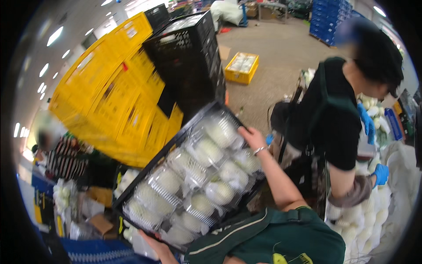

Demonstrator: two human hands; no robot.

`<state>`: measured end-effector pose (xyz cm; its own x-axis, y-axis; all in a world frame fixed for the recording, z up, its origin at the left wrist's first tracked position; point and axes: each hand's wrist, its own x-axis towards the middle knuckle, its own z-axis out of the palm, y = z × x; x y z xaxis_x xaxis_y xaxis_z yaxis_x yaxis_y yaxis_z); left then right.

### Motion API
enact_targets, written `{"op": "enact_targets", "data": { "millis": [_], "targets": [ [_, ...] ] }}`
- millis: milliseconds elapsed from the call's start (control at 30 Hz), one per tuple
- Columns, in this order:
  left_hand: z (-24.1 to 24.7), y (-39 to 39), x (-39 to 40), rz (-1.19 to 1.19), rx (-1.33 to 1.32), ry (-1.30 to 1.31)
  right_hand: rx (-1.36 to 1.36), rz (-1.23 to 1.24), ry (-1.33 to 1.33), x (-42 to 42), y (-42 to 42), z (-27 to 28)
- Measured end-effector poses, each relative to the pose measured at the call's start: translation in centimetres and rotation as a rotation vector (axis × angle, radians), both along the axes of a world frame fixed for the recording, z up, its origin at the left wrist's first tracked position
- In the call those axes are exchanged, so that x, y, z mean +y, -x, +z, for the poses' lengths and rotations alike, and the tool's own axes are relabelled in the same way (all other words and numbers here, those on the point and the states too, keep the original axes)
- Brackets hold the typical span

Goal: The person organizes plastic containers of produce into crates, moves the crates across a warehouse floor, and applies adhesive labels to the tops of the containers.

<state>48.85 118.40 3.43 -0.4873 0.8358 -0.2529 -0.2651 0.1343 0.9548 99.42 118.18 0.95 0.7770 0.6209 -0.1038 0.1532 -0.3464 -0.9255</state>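
A black plastic crate (216, 106) full of pale, roundish produce in clear plastic packs (206, 150) is tilted across the view, close to my body. My right hand (253, 140) grips its right side near the far corner, a bracelet at the wrist. At the crate's near left corner my left hand (158, 249) holds the edge, its fingers partly hidden. Some packs have white foam netting around the produce.
Yellow crates (112, 92) and black crates (184, 59) are stacked ahead. One filled yellow crate (242, 79) sits on the floor. A co-worker in blue gloves (381, 175) stands close at right, beside more pale produce (359, 221). Another person (66, 158) is at left.
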Motion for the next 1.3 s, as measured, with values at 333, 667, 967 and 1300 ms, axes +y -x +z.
{"op": "enact_targets", "data": {
  "millis": [333, 667, 967, 1300],
  "targets": [
    [0.6, -15.9, 16.4, -0.178, 0.016, 0.265, 0.073, 0.058, 0.418, 12.8, -15.5, -1.6],
    [-5.2, -40.9, 28.2, -0.151, -0.262, 0.395, -0.036, 0.153, 0.444, 28.9, -40.9, -0.8],
    [-15.1, -61.1, 30.9, -0.333, -0.346, 0.626, -0.182, -0.087, 0.668, 26.5, -65.1, -3.5],
    [-15.8, -68.6, 35.8, -0.426, -0.302, 0.679, -0.211, -0.106, 0.649, 26.7, -74.4, -3.1]
  ]
}}
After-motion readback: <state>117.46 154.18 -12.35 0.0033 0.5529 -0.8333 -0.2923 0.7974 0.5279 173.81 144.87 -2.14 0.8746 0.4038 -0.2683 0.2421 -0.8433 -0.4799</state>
